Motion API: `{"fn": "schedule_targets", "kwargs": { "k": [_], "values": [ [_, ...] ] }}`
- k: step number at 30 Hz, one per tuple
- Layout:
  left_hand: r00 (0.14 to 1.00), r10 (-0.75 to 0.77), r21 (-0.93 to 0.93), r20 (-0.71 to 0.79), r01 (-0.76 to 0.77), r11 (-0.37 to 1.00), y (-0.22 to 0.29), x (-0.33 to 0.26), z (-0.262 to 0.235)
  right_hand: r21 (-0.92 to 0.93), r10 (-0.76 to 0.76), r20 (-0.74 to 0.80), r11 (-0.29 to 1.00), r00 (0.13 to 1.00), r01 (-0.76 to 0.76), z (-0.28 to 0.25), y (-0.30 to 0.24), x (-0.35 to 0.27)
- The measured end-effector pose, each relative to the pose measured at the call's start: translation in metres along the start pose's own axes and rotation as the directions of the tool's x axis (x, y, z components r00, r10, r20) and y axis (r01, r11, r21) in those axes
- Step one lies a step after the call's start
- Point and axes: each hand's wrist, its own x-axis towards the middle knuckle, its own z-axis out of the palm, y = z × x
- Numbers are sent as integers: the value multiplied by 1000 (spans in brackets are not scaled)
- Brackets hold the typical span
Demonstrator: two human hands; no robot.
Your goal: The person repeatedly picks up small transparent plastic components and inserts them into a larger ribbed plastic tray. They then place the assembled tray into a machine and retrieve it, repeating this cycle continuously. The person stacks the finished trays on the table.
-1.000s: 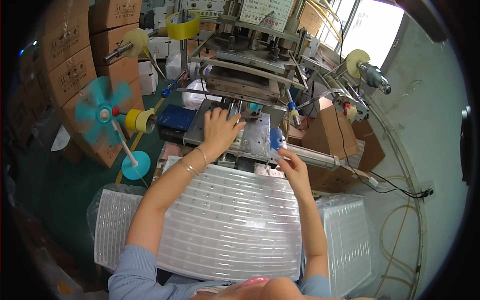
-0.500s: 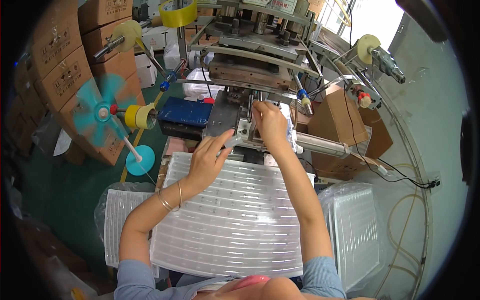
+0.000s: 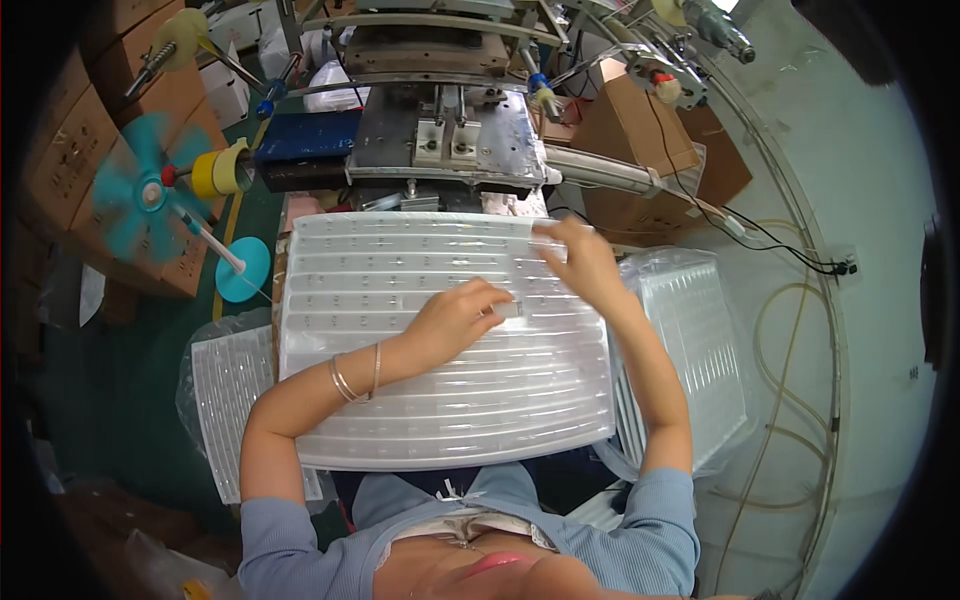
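Note:
A broad white ribbed plastic tray [image 3: 450,436] lies in front of me, with rows of small clear pieces in its upper grooves. Over its middle my left hand [image 3: 447,328] pinches a small clear plastic piece [image 3: 508,310] between thumb and fingertips. My right hand [image 3: 585,265] hovers above the tray's far right part, slightly smeared by motion. Its thumb and forefinger are apart, and I see nothing between them. Beyond the tray stands a metal press, whose bed [image 3: 385,140] carries a small fixture block [image 3: 445,140] that neither hand touches.
More ribbed trays in clear plastic wrap lie at the right [image 3: 695,350] and left [image 3: 235,395]. A turquoise fan [image 3: 152,193] spins at the left before stacked cartons [image 3: 60,150]. Open cardboard box [image 3: 630,130], cables and a blue box [image 3: 310,138] flank the press.
Both hands have drawn back from the press to over the tray. The right hand has left the fixture; the left now pinches the clear piece over the tray. The view has tilted downward.

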Motion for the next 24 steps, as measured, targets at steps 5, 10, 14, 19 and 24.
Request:
{"fn": "schedule_targets", "kwargs": {
  "k": [5, 10, 14, 19, 24],
  "values": [
    [964, 194, 651, 181, -266, 711, -9, 5, 33, -32, -47, 272, 998, 961, 57, 8, 7, -68],
    [957, 147, 744, 249, -286, 603, -7, 5, 29, -102, -19, 307, 993, 951, 53, 15, 9, -81],
    [988, 115, 625, 104, -155, 765, -2, 3, 15, -61, -41, 276, 996, 960, 60, 18, 12, -80],
    [990, 107, 563, -90, -38, 825, -9, -1, -21, 117, -35, 153, 993, 988, 17, 15, 12, -74],
    [958, 94, 562, -271, 79, 823, -26, 0, -56, 416, 221, -119, 896, 968, -153, 7, 39, -38]
  ]
}}
